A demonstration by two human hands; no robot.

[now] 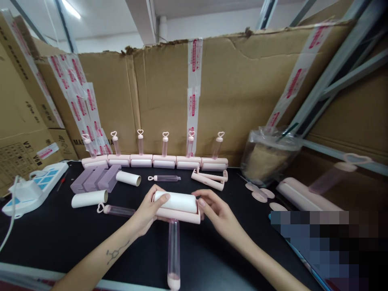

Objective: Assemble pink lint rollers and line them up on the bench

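A pink lint roller with a white sticky roll [176, 202] is held above the black tabletop. Its clear pinkish handle [173, 250] points down toward me. My left hand [148, 212] is closed round the roller's left end, thumb on the white roll. The thumb and fingers of my right hand [214, 208] grip the right end of the frame; some fingertips are hidden behind it. Beyond the roller lie a loose handle [166, 178] with a heart-shaped loop and an empty pink roller frame [210, 178]. Another loose handle [119, 211] lies partly behind my left arm.
Several assembled lint rollers [164, 161] stand in a row along the cardboard wall [163, 101]. On the left are white rolls [89, 199], lilac blocks [93, 180] and a power strip [45, 184]. A bag-lined tub [266, 157], pink discs [260, 196] and another roller [306, 194] stand right.
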